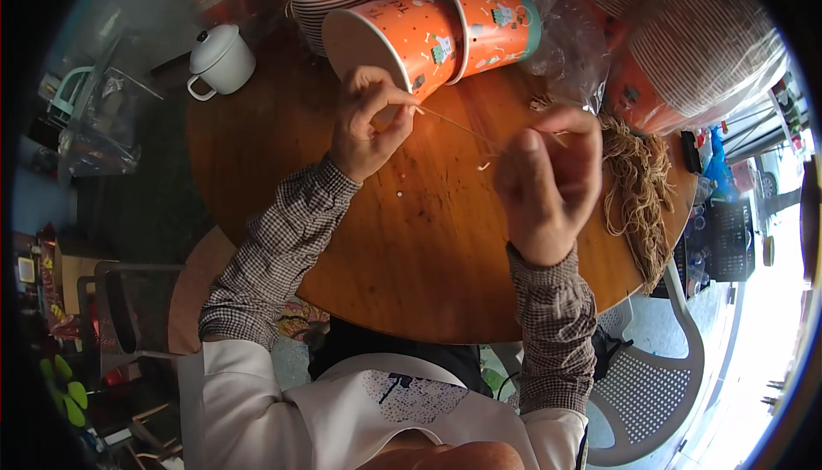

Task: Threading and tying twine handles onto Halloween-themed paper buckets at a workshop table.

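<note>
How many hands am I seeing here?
2: the left hand, pinching a string beside an orange bucket, and the right hand, blurred, left of the tan bundle.

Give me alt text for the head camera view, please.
A person's left hand pinches a thin tan string that runs toward their blurred right hand, above a round wooden table. Beyond the hands, two nested orange paper buckets lie on their sides; a tan string bundle lies at the right.
</note>
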A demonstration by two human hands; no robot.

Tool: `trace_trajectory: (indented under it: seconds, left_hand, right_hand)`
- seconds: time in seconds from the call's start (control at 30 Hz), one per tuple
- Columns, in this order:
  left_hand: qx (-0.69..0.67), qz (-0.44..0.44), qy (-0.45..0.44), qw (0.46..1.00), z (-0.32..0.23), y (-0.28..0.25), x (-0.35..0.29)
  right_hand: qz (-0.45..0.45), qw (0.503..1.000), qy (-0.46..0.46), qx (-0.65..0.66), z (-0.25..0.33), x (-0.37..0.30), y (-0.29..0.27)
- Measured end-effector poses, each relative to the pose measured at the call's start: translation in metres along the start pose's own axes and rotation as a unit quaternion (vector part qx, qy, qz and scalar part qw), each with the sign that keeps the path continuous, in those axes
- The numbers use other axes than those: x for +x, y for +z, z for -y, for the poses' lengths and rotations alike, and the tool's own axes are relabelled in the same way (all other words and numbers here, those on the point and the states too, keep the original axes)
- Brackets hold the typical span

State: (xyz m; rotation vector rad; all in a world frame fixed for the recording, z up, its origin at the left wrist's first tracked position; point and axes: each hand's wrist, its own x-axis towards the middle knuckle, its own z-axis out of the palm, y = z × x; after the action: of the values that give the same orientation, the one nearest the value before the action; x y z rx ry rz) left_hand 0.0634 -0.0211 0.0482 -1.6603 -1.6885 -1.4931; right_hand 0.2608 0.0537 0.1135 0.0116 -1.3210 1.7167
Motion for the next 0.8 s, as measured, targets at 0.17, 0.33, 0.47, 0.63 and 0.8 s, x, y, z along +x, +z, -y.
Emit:
trace_trajectory:
  seconds: [0.17,0.33,0.47,0.63,0.8]
  left_hand:
    - [-0.011,0.001,0.024,1.000,-0.004,0.001,0.000]
    - [0.015,-0.096,0.016,0.995,0.006,-0.024,0.002]
    - [-0.011,-0.228,-0.009,0.974,0.011,-0.048,0.019]
    - [-0.064,-0.183,0.028,0.981,-0.026,-0.041,0.018]
    - [-0.019,-0.084,0.017,0.996,-0.054,-0.030,0.015]
  right_hand:
    - [0.016,1.000,0.006,0.011,-0.002,-0.001,-0.007]
    - [0.092,0.986,0.100,-0.098,0.003,0.002,-0.013]
    - [0.105,0.913,0.046,-0.392,-0.020,0.005,-0.013]
    - [0.111,0.890,0.143,-0.419,-0.025,0.008,-0.020]
    - [0.132,0.836,0.085,-0.526,-0.049,0.005,-0.027]
